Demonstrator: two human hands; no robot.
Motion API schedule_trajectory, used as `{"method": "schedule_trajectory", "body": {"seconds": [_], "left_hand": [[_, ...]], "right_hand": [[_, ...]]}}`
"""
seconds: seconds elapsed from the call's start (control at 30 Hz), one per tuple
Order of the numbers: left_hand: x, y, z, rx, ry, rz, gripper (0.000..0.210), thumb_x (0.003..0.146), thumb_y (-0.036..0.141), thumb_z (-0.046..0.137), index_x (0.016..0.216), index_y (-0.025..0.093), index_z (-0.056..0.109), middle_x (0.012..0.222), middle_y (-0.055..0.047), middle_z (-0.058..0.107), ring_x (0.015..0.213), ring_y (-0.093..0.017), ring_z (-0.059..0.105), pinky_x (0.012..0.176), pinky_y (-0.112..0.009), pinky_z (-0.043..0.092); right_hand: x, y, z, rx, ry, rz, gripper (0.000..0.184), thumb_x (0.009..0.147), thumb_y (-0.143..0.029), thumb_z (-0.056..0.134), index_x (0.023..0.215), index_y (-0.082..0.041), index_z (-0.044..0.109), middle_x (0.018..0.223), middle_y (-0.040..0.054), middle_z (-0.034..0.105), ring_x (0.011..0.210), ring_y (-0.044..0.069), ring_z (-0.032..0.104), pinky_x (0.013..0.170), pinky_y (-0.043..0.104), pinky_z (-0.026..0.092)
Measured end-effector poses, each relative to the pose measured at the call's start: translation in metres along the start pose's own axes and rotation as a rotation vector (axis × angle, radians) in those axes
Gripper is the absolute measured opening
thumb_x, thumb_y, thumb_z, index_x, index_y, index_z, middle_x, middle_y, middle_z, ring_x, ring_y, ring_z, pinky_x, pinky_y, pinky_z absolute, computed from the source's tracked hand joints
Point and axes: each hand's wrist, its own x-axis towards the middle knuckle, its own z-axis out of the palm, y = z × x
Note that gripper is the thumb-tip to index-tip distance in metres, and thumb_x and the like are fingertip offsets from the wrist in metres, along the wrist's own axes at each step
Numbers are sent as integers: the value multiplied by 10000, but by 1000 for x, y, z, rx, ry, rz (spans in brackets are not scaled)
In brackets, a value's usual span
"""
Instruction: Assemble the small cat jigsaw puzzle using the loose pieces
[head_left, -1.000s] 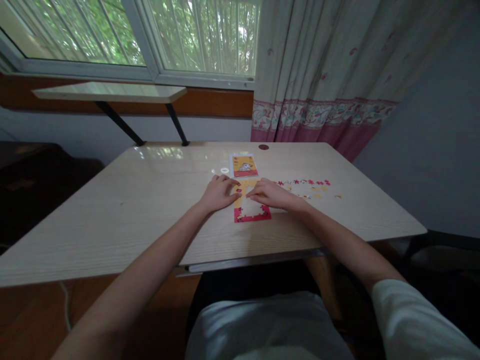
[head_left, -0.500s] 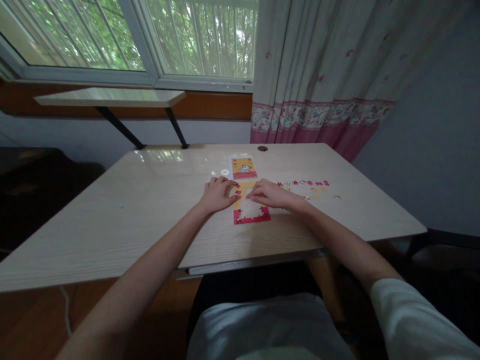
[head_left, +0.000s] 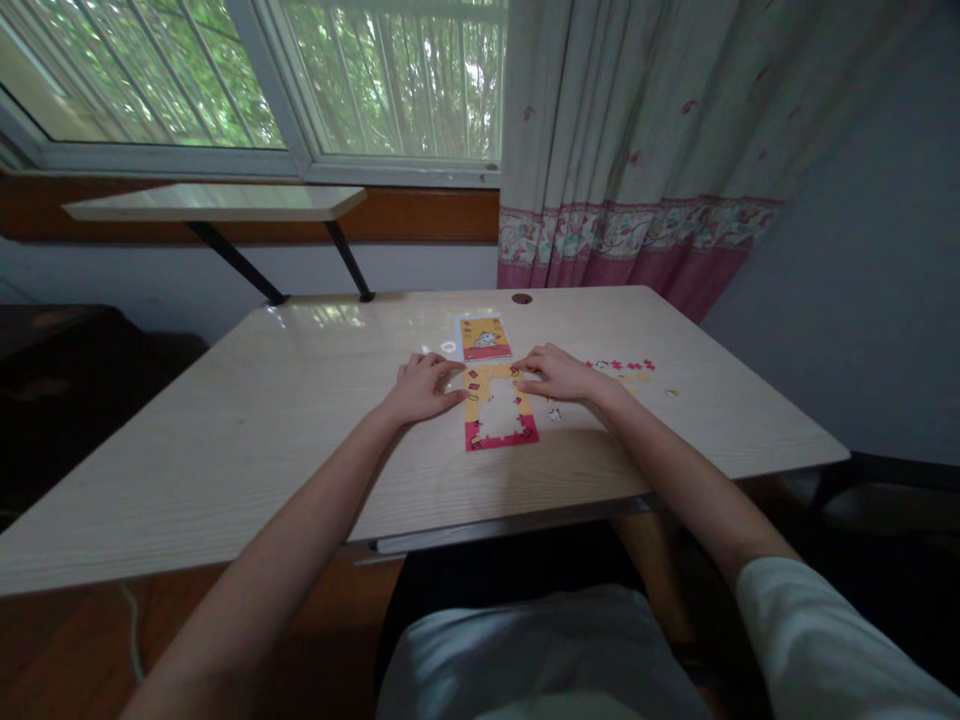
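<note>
A partly assembled jigsaw puzzle (head_left: 495,437) lies flat on the table, its yellow and red border joined around a bare middle. My left hand (head_left: 426,388) rests at its left edge, thumb and fingers apart, fingertips touching the border. At the upper right edge is my right hand (head_left: 553,375), with finger and thumb spread over the yellow side. I see nothing held in either hand. Just beyond the puzzle lies a picture card (head_left: 485,339) showing a white animal on yellow and red. Some loose pieces are partly hidden behind my right hand.
Loose red pieces (head_left: 634,366) form a row at the right, with yellow pieces (head_left: 641,378) below them. A white piece (head_left: 554,414) lies near the puzzle's right edge. A raised shelf (head_left: 217,202) stands at the table's back left. A cable hole (head_left: 522,299) is at the back.
My right hand has moved from over the puzzle's middle to its upper right edge, uncovering the bare centre. My left hand stays at the left edge. The view has shifted slightly.
</note>
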Motion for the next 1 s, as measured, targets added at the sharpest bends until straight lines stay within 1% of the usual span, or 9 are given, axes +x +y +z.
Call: {"method": "schedule_trajectory", "body": {"seconds": [0.1, 0.17, 0.3, 0.67, 1.0], "left_hand": [[0, -2, -1, 10, -37, 13, 638, 794, 626, 560, 1327, 277, 592, 1261, -114, 559, 1165, -367, 448, 955, -520, 373], [0, -3, 0, 17, -48, 18, 634, 796, 633, 556, 1325, 287, 597, 1279, -112, 548, 1177, -369, 441, 970, -526, 362], [1, -4, 1, 36, -42, 17, 623, 804, 642, 542, 1321, 300, 603, 1292, -107, 540, 1176, -369, 438, 972, -527, 364], [-1, 0, -1, 26, -50, 17, 628, 799, 616, 544, 1325, 279, 601, 1281, -117, 540, 1166, -370, 443, 973, -532, 372], [0, -3, 1, 38, -28, 42, 635, 802, 621, 536, 1320, 261, 608, 1270, -130, 540, 1158, -376, 444, 963, -536, 371]], "right_hand": [[0, 0, 1, -13, -26, 11, 555, 904, -499, 574, 1323, -138, 614, 1109, 169, 633, 1035, 284, 549, 947, 399, 400], [0, 0, 2, -16, -37, 15, 563, 895, -503, 586, 1328, -143, 611, 1122, 171, 628, 1047, 286, 546, 959, 400, 395], [1, 2, 4, -3, -39, 18, 559, 892, -489, 594, 1328, -139, 610, 1122, 174, 627, 1062, 287, 545, 972, 401, 392], [1, 4, 5, 5, -48, 6, 555, 899, -492, 581, 1329, -141, 604, 1131, 167, 640, 1052, 281, 559, 965, 398, 391], [1, 2, 5, -5, -40, 3, 543, 894, -448, 606, 1322, -113, 607, 1140, 190, 634, 1062, 291, 560, 965, 404, 408]]}}
